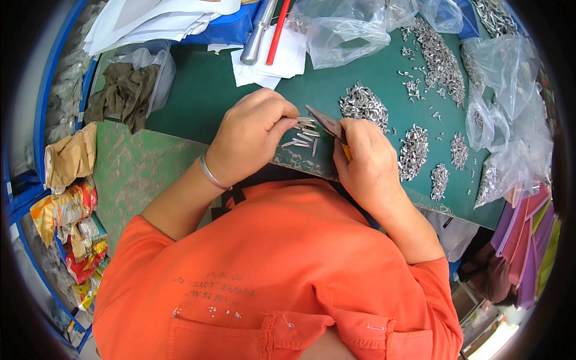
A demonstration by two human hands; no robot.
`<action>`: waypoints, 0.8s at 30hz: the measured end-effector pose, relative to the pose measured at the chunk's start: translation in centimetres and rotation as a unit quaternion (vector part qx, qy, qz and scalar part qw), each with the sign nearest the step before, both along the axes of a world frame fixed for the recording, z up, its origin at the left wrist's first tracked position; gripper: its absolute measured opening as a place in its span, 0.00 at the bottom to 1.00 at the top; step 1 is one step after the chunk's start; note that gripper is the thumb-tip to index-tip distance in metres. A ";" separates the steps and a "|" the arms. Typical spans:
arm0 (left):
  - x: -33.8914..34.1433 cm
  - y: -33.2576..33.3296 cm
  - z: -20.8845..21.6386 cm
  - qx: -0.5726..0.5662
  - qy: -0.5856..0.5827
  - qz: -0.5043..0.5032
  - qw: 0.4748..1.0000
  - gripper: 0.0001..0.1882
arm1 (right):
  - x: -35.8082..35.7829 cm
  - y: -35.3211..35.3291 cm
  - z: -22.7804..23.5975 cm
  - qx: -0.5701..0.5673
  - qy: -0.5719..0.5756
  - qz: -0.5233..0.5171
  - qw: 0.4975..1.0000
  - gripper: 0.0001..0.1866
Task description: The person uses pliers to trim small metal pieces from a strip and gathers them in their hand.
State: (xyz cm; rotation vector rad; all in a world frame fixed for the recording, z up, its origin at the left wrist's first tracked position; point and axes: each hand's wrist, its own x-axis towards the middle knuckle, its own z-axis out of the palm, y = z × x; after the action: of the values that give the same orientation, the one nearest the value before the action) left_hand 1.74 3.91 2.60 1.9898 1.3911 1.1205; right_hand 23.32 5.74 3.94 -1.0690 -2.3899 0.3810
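Observation:
My left hand (255, 131) is closed in a pinch above the table's near edge, a small metal strip showing at its fingertips. Just below those fingertips lie several short silvery metal strips (308, 134), loosely scattered. My right hand (367, 157) grips a pair of pliers (326, 123) with a yellow handle. The pliers' jaws point up and left toward my left fingertips, apart from them; whether they hold anything is too small to tell. A heap of small curved metal pieces (363, 105) sits just beyond my right hand.
More metal heaps (414, 153) stretch right across the green table (204, 90). Clear plastic bags (507, 78) stand at the right. A metal rod (258, 36) and a red stick (278, 33) lie on papers at the back. A clear bin (163, 75) with brown cloth stands left.

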 end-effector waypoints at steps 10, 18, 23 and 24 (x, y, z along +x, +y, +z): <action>-0.8 -1.3 1.0 -0.001 0.025 -0.038 0.999 0.08 | 0.2 -1.3 0.3 -0.144 0.111 -0.016 0.983 0.14; -0.5 -1.7 0.0 0.025 0.074 -0.059 0.995 0.08 | 0.2 -1.7 0.4 -0.252 0.170 -0.037 0.952 0.13; -0.6 -1.7 -0.1 0.021 0.010 -0.024 0.999 0.07 | 0.6 -2.3 -0.1 -0.256 0.224 -0.059 0.939 0.11; -0.5 -1.8 0.2 0.008 -0.006 -0.010 1.000 0.06 | 0.7 -2.3 -0.2 -0.257 0.222 -0.060 0.939 0.11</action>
State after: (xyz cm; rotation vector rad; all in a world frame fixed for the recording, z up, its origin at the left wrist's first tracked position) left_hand 1.22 2.12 2.77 2.0009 1.3576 1.1369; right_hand 24.03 3.46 3.70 -1.1805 -1.8500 1.1196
